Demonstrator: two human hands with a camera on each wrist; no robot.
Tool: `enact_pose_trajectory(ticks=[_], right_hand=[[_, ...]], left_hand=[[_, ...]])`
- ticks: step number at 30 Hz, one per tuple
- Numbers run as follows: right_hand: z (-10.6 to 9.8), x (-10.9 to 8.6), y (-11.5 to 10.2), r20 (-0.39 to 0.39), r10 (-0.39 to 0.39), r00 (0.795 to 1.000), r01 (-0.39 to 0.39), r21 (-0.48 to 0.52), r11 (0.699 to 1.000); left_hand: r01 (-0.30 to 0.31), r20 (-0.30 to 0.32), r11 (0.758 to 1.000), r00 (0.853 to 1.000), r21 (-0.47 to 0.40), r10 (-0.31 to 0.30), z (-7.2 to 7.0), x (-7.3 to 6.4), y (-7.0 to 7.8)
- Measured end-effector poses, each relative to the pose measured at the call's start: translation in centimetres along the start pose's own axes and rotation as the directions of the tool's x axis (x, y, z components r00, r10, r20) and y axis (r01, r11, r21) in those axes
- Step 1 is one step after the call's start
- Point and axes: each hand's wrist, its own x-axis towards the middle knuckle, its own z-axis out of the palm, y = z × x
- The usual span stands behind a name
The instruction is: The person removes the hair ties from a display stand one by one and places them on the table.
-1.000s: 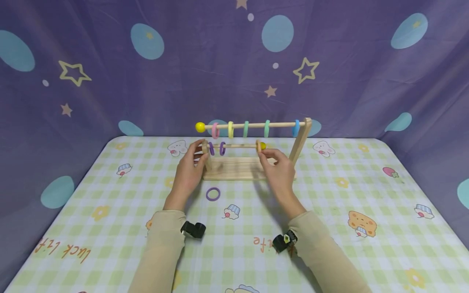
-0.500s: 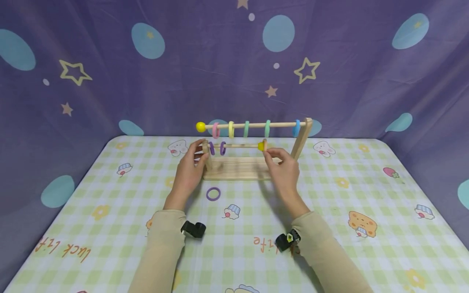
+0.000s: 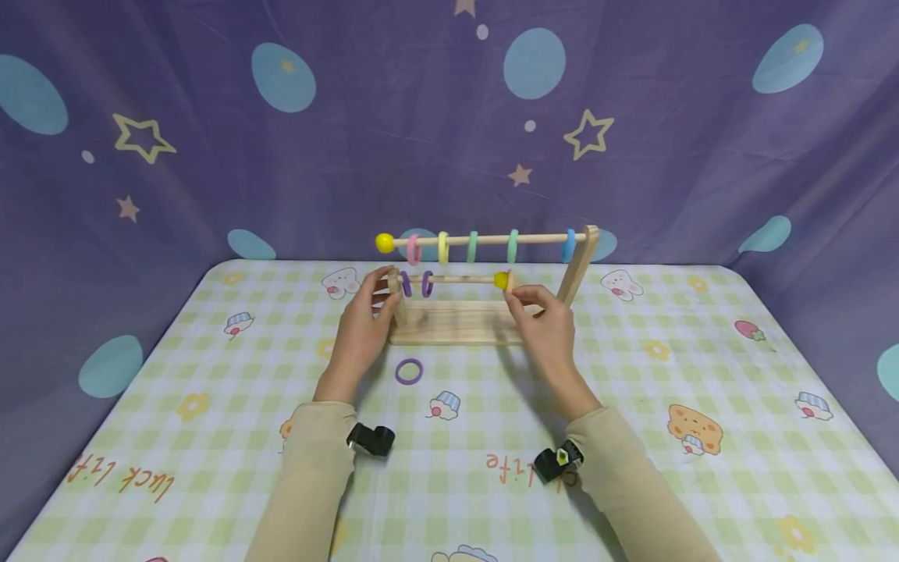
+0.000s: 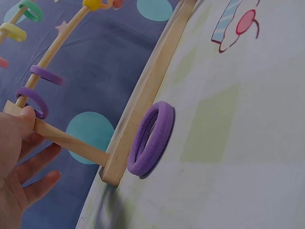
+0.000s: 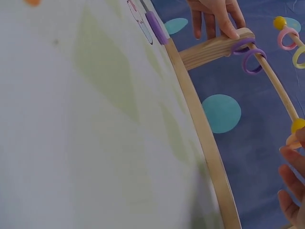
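A wooden stand [image 3: 456, 324] carries two rods. My left hand [image 3: 360, 324] grips the top of its short left post [image 4: 71, 142], thumb on the near side. Two purple hair ties [image 3: 427, 285] hang on the lower rod [image 3: 463, 279] near that post. At the rod's right end is a yellow ball [image 3: 501, 280]. My right hand [image 3: 548, 328] pinches an orange hair tie [image 5: 292, 140] between thumb and forefinger, just right of the ball; whether it still touches the ball I cannot tell. Another purple hair tie [image 4: 167, 119] lies on the table before the base.
Pink, yellow, green and blue hair ties hang spaced along the upper rod [image 3: 485, 240], which ends in another yellow ball [image 3: 384, 243] on the left. A tall post [image 3: 577, 265] holds it at the right. Behind the checked tablecloth [image 3: 232, 468] hangs a purple curtain [image 3: 393, 156].
My right hand has moved slightly right, bringing the orange hair tie from the rod side of the lower yellow ball to its outer side. My left hand keeps its place on the post.
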Motion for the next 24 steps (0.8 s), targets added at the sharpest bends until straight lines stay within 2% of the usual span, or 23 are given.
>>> enact_pose_trajectory(ticks=[9,17,24], right_hand=[[-0.6,0.3,0.1,0.068,0.049,0.996,-0.049,0.004,0.999],[-1.2,0.4,-0.1,0.187,0.115,0.976,-0.114,-0.016,0.993],[-1.2,0.3,-0.1,0.231,0.119,0.966,-0.115,-0.031,0.993]], left_hand=[[-0.001,-0.009,1.0,1.0,-0.001,0.001,0.0,0.0,0.0],[-0.008,-0.008,1.0,1.0,-0.003,0.008,0.0,0.0,-0.1],[-0.008,-0.009,1.0,1.0,-0.003,0.008,0.0,0.0,0.0]])
